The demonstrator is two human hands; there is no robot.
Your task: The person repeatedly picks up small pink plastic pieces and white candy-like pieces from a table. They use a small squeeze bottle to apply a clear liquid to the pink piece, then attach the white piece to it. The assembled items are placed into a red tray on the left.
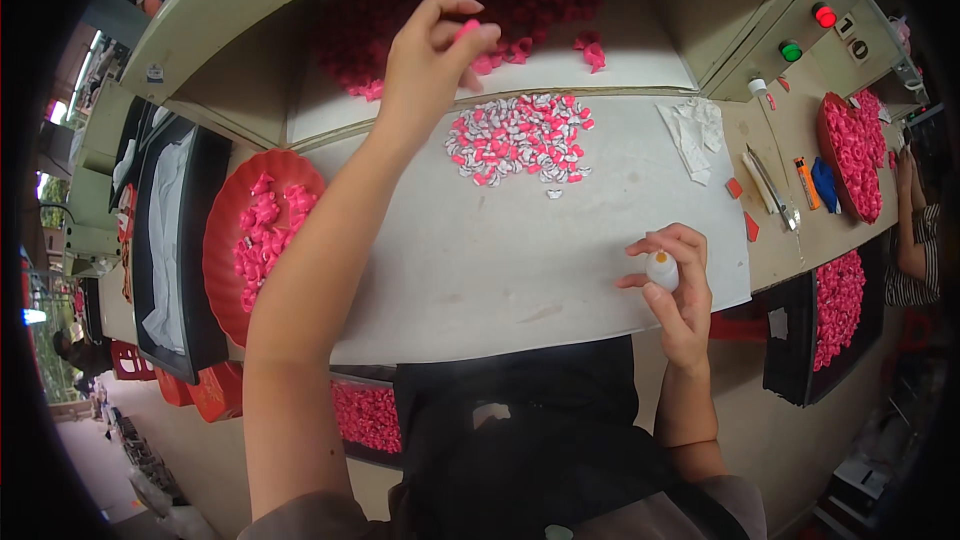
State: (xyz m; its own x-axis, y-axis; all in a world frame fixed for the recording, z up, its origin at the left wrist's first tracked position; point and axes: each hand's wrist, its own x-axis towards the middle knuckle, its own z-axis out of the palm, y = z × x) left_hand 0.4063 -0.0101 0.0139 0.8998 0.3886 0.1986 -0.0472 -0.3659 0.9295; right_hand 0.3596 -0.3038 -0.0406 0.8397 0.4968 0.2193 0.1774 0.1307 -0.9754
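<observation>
My left hand [432,55] is raised over the front lip of a cubby, its fingers closed on a small pink piece [467,30]. Behind it, in the cubby, lies a big heap of pink pieces [500,0], mostly in shadow. On the white work sheet [450,270] below, a pile of small pink-and-white pieces [520,137] is spread out. At the right side of the sheet, my right hand [680,285] grips a small white bottle [661,270] with an orange-yellow tip pointing up. The bottle is apart from the pile.
A red scalloped bowl [225,240] of pink pieces stands at the left, beside a black tray [170,240]. Crumpled tissue [695,135], tweezers [785,210] and an orange tube [807,185] lie at the right. Another red bowl [835,160] stands near a co-worker's arm [908,210].
</observation>
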